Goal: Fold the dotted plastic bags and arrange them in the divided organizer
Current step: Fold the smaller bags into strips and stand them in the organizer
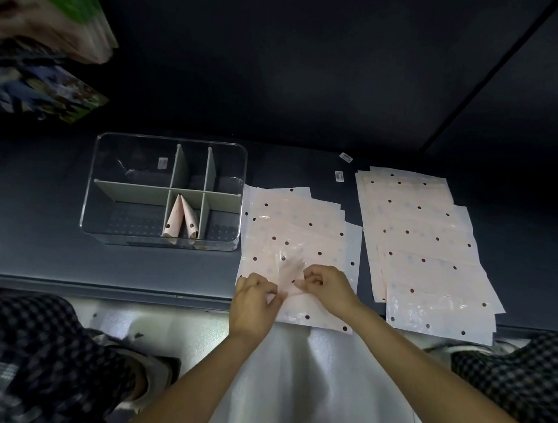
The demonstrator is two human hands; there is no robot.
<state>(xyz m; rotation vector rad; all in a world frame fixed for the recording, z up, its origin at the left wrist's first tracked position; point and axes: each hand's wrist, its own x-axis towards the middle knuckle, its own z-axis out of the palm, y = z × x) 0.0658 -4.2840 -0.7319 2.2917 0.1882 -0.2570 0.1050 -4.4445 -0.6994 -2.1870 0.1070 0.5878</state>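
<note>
On the dark counter [37, 254], a clear organizer [160, 241] with two folded bags [180, 219] in its front middle cell sits left of two flat stacks [427, 241]. At the near stack's front edge, the left hand [254, 303] and right hand [326, 289] each pinch a half-folded bag [289, 273]. Likely best: press each crease flat and keep edges aligned.

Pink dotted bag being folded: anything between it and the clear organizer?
Nothing visible. Both hands, left and right, pinch the pink dotted plastic bag on the near pile. Bare dark tabletop lies between it and the clear divided organizer, which is open-topped; two folded bags occupy one middle compartment.
</note>
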